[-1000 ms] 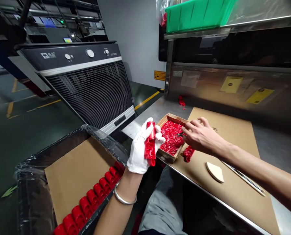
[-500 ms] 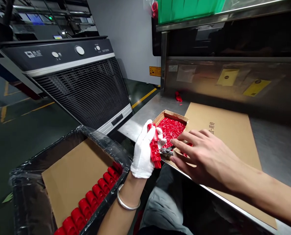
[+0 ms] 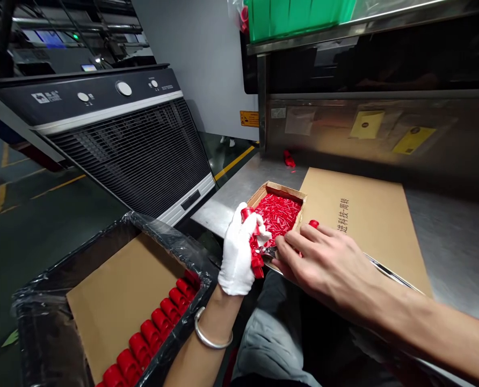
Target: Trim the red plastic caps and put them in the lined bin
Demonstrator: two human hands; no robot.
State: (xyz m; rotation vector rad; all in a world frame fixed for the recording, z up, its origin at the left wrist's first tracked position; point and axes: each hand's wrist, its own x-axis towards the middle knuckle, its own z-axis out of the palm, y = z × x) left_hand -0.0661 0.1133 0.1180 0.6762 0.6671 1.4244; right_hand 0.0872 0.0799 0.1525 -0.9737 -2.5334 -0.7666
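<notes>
My left hand, in a white glove, is closed around a red plastic part held upright at the table's front edge. My bare right hand is right beside it, fingers pinching a small metal tool whose tip touches the red part. Just behind both hands sits a small cardboard tray full of small red pieces. Another red part peeks out behind my right hand's fingers.
A brown cardboard sheet lies on the steel table. A plastic-lined box at lower left holds a row of red parts on cardboard. A large dark machine stands left. A green bin sits on the shelf above.
My right hand came from the tray toward my left hand, bringing the metal tool up to the red part. The left hand stayed put; the view shifted slightly.
</notes>
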